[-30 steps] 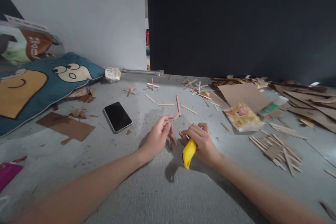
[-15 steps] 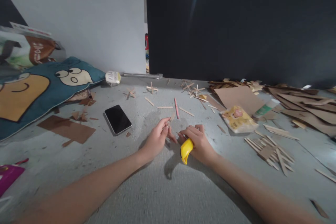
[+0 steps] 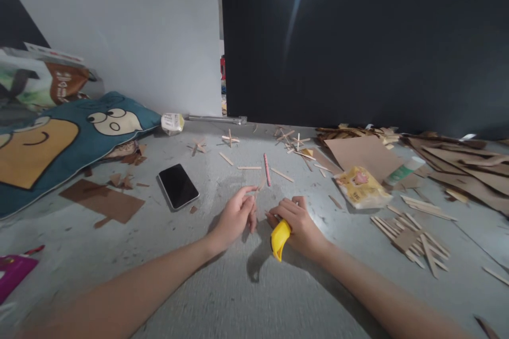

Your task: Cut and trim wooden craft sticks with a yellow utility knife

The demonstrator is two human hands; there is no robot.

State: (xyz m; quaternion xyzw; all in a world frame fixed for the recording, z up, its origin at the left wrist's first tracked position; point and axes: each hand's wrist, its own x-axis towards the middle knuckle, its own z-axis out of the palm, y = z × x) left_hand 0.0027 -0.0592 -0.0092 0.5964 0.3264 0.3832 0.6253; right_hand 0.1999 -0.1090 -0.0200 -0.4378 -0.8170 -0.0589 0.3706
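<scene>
Between the thumb and fingers of my left hand (image 3: 237, 214) is a small thin piece of wooden stick (image 3: 261, 184), its tip poking out at the far side. My right hand (image 3: 298, 225) is wrapped round a yellow curved tool (image 3: 280, 240); its handle end sticks out toward me, and its working end is hidden by the fingers. Both hands rest low over the grey surface, a short gap apart. Just beyond them lies a red-and-white patterned stick (image 3: 266, 169), with loose craft sticks (image 3: 249, 168) beside it.
Crossed-stick pieces (image 3: 230, 139) stand farther back. A phone (image 3: 177, 186), brown cardboard (image 3: 105, 201) and a blue cushion (image 3: 85, 140) are on the left. To the right lie a yellow packet (image 3: 361, 188), a glue stick (image 3: 404, 171), a stick bundle (image 3: 411, 241) and cardboard strips (image 3: 461, 161).
The view has tilted slightly upward. The yellow tool has turned a little in my right hand, and the fingers of my left hand have shifted round the small stick piece.
</scene>
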